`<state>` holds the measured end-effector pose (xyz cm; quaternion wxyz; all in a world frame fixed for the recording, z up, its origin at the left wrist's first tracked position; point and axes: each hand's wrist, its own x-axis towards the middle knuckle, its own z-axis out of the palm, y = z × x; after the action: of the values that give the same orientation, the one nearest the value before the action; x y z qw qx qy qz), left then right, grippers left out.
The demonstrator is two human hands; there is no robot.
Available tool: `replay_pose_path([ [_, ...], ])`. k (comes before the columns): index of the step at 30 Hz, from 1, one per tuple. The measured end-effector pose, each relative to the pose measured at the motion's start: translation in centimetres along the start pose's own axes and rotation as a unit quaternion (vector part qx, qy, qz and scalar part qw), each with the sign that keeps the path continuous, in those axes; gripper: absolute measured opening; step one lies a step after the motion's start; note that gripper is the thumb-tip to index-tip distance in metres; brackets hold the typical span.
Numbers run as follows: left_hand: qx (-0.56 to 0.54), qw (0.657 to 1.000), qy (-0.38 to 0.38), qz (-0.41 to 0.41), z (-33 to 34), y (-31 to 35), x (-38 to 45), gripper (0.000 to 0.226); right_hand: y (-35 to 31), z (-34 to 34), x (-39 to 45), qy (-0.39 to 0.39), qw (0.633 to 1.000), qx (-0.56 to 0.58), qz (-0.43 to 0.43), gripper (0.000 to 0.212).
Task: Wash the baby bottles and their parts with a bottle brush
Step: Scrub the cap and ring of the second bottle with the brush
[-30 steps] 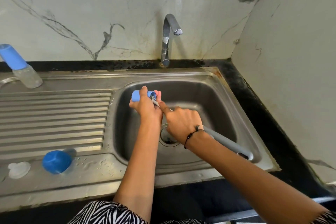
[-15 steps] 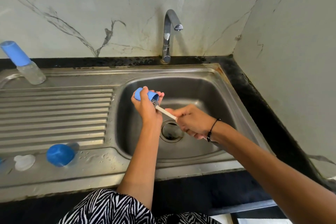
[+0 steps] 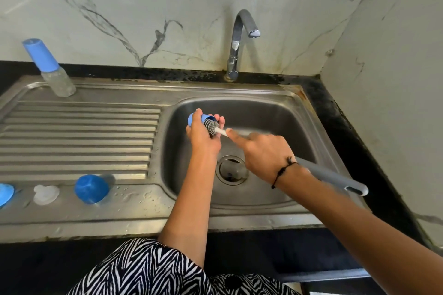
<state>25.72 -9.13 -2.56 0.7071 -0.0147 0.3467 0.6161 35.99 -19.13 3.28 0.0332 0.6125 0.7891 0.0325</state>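
Over the sink (image 3: 282, 108) basin, my left hand (image 3: 201, 136) grips the small blue cap (image 3: 195, 119), light, wet, probably slippery; right hand (image 3: 263, 153) clasps the stiff bottle brush (image 3: 212, 127), bristles at its mouth.

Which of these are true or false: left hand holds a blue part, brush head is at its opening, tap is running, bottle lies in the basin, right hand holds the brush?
1. The left hand holds a blue part: true.
2. The brush head is at its opening: true.
3. The tap is running: false, no water shows.
4. The bottle lies in the basin: false, it stands on the drainboard.
5. The right hand holds the brush: true.
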Motion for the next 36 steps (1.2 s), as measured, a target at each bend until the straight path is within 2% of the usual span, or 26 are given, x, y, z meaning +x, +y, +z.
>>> replay_pose_path([
  [3, 0.063, 0.998, -0.014, 0.006, 0.9, -0.4, -0.5, 0.026, -0.4, 0.4, 0.7, 0.025, 0.999, -0.026, 0.028, 0.063],
  [6, 0.098, 0.995, -0.018, 0.029, 1.1, -0.3, -0.5, 0.019, -0.7, 0.8, 1.0, -0.003, 0.998, 0.036, 0.06, 0.064],
  [9, 0.116, 0.99, 0.011, 0.08, 0.3, 0.3, 0.1, 0.023, 0.0, 0.0, 0.5, -0.043, 0.988, 0.126, 0.075, 0.056],
  [11, 0.136, 0.985, 0.05, 0.088, -0.6, 1.0, 1.0, 0.034, 0.7, -0.2, -0.1, -0.043, 0.988, 0.125, 0.078, 0.055],
  [15, 0.181, 0.978, 0.094, 0.043, -1.9, 1.9, 2.2, 0.037, 2.5, 0.4, -0.3, -0.031, 0.977, 0.162, 0.133, 0.055],
  [20, 0.107, 0.993, 0.043, -0.035, -1.9, 1.0, 1.1, 0.036, 3.7, 2.1, 1.2, -0.026, 0.96, 0.209, 0.185, 0.052],
  [23, 0.114, 0.99, 0.044, -0.065, -2.5, 0.8, 0.8, 0.038, 4.1, 3.4, 2.1, -0.026, 0.945, 0.246, 0.213, 0.051],
  [27, 0.149, 0.983, 0.033, -0.105, -3.5, 0.5, 0.8, 0.018, 4.5, 5.1, 2.8, -0.039, 0.931, 0.272, 0.241, 0.053],
  [29, 0.249, 0.963, 0.028, -0.099, -4.3, 0.1, 1.6, 0.018, 4.4, 6.0, 2.8, -0.05, 0.926, 0.279, 0.251, 0.054],
  [32, 0.405, 0.908, 0.018, -0.108, -5.5, -1.2, 3.0, 0.042, 4.6, 7.4, 3.2, -0.072, 0.92, 0.28, 0.263, 0.054],
  [34, 0.533, 0.839, 0.015, -0.109, -7.0, -2.8, 4.7, 0.047, 4.8, 8.3, 3.9, -0.087, 0.918, 0.281, 0.268, 0.053],
  [36, 0.655, 0.751, 0.015, -0.085, -8.2, -4.1, 6.0, 0.058, 5.0, 9.2, 4.7, -0.101, 0.915, 0.286, 0.266, 0.053],
])
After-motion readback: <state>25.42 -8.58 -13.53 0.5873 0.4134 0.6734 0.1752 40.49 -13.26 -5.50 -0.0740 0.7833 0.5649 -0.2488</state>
